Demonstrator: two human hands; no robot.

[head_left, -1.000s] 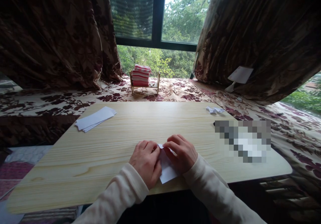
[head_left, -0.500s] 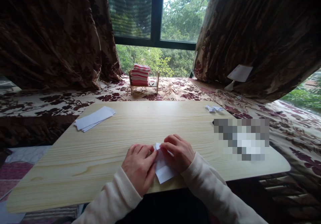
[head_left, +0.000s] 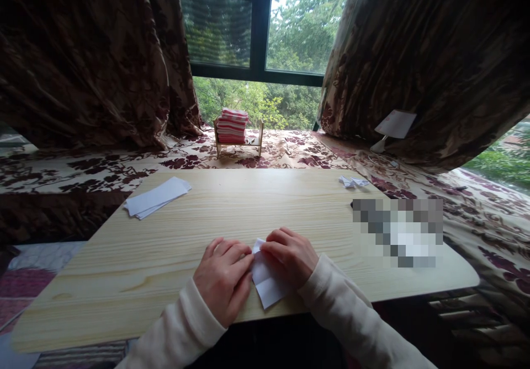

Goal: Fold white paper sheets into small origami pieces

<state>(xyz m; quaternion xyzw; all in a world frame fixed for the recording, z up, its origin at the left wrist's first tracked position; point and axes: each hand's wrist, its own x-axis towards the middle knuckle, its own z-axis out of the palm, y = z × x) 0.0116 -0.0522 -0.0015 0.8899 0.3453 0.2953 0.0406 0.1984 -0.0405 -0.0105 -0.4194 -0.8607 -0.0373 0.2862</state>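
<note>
A folded white sheet of paper (head_left: 269,285) lies on the pale wooden table (head_left: 194,220) near its front edge, with a crease across it and a small flap at its top end. On its left side, my left hand (head_left: 223,278) has its fingers curled and closed at the paper's edge. From the right, my right hand (head_left: 292,256) presses and pinches the upper part of the sheet, hiding its right side. Both fingertips are close together near the top flap.
Several white paper strips (head_left: 157,197) lie stacked at the table's back left. Small folded paper pieces (head_left: 353,182) sit at the back right, above a blurred-out object (head_left: 397,234). On the sill beyond stand a little rack of pink striped cloths (head_left: 232,126) and a white lamp (head_left: 395,124).
My left hand has shifted slightly left and down. The paper has moved a little to the left and turned slightly, while my right hand stays on its upper part.
</note>
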